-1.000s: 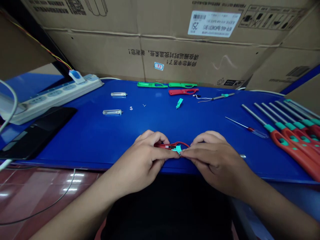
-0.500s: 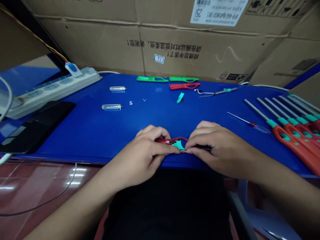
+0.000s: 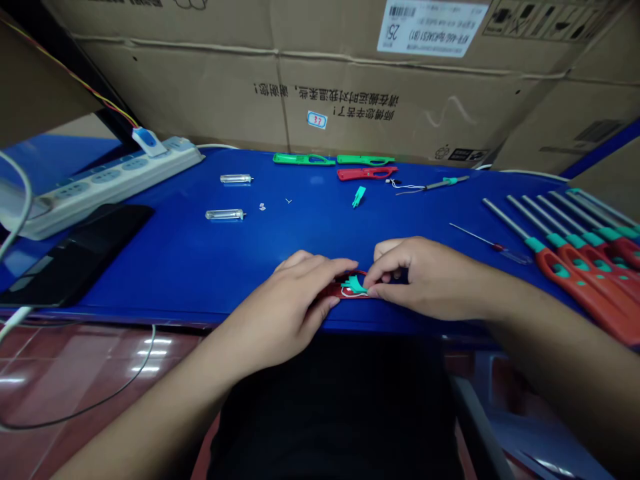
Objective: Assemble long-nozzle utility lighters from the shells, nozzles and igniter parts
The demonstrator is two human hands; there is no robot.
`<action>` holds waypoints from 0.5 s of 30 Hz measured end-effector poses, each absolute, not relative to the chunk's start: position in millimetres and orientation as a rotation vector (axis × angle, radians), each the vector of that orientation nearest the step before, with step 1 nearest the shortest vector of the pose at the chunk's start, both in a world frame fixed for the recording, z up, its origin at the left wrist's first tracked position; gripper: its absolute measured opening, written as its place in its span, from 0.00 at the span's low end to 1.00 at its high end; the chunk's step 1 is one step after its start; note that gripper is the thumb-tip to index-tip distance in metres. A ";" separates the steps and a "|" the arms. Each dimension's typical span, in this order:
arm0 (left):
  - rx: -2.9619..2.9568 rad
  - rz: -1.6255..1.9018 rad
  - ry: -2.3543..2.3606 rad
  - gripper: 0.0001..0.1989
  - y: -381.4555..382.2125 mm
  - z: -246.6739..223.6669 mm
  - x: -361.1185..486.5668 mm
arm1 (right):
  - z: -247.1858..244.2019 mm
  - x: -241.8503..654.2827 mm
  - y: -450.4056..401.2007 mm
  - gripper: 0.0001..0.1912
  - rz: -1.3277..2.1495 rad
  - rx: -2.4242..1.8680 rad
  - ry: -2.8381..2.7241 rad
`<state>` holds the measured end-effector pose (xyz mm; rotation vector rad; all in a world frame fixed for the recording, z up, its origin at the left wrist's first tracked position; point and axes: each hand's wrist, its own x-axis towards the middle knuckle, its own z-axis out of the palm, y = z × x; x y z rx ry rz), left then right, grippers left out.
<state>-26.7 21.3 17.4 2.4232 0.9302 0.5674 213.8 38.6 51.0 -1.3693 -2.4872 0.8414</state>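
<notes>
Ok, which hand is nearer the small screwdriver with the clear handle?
Right. The right hand is below and to the left of the small screwdriver, not touching it; the left hand is farther away, beyond the right hand.

A red plastic handle [image 3: 332, 291] lies flat at lower centre of the frame, with a jagged teal piece [image 3: 354, 285] on top.

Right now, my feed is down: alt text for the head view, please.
Two bare hands work at a blue bench: the left hand holds a red lighter body, the right fingertips pinch its teal piece. Red-handled lighters lie in a row at right.
</notes>
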 end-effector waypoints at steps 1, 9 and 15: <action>2.426 0.558 0.926 0.21 21.6 17.2 -26.3 | 50.3 212.5 37.1 0.10 0.840 -1.364 -2.474; 2.490 0.641 0.895 0.15 24.6 14.5 -23.1 | 47.4 204.2 30.1 0.09 0.740 -1.373 -2.438; 2.297 0.652 1.053 0.24 21.6 15.8 -25.6 | 41.9 203.5 33.5 0.08 0.801 -1.474 -2.304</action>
